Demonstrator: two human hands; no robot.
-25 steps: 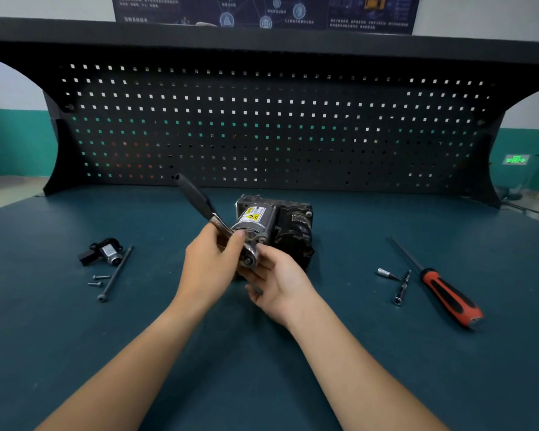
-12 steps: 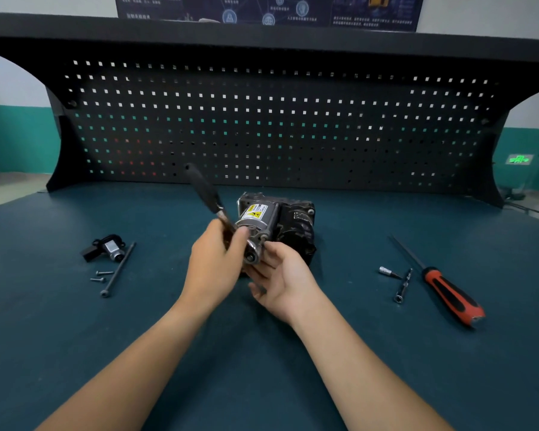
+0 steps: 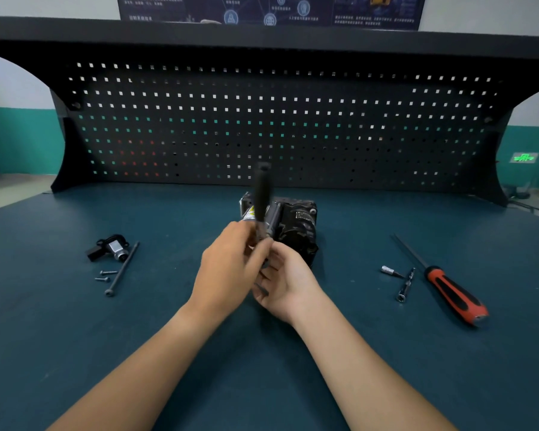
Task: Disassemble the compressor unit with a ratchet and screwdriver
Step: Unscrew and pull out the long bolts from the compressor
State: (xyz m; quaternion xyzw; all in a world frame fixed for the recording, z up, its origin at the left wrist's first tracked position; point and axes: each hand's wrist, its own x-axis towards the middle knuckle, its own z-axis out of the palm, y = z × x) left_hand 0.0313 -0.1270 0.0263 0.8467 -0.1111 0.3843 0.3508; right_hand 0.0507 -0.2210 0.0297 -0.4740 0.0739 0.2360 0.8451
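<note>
Left hand (image 3: 227, 269) grips the blurred ratchet (image 3: 262, 194) low on its upright handle, while the right hand (image 3: 288, 286) holds the compressor unit (image 3: 297, 227) at its near end.

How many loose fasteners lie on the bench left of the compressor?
3: a short screw, another short screw just nearer the camera, and a long bolt right of both. More may be hidden from view.
</note>
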